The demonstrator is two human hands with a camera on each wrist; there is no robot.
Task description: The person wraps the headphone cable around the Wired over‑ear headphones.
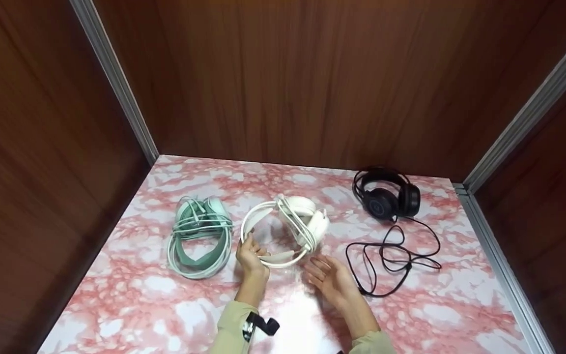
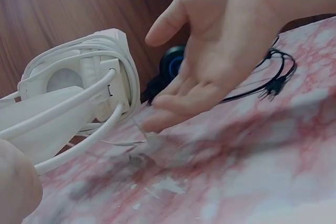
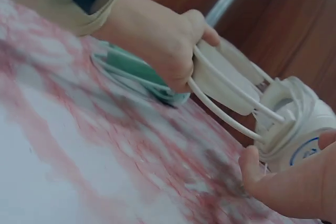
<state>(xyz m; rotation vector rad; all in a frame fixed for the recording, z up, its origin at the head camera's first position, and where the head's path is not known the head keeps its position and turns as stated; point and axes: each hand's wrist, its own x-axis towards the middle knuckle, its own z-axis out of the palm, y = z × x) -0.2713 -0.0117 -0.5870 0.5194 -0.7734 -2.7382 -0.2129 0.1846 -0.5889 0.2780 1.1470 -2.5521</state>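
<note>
Left hand [image 1: 252, 258] gripping white headphones [image 1: 318, 228] by headband, fingers curling round it, holding set above middle of red-and-white table [image 1: 160, 305]; white cable [image 1: 298, 222] wrapping round its 2 earcups. Right hand [image 1: 334, 282] holding nothing, fingers extending loosely, palm turning upward, hovering just beside earcups. 2 other headsets flanking: green headphones [image 1: 202, 223] lying at left (own cable winding round them), black headphones [image 1: 381, 204] resting at far right, black cable [image 1: 408, 266] trailing in loose loops toward person
</note>
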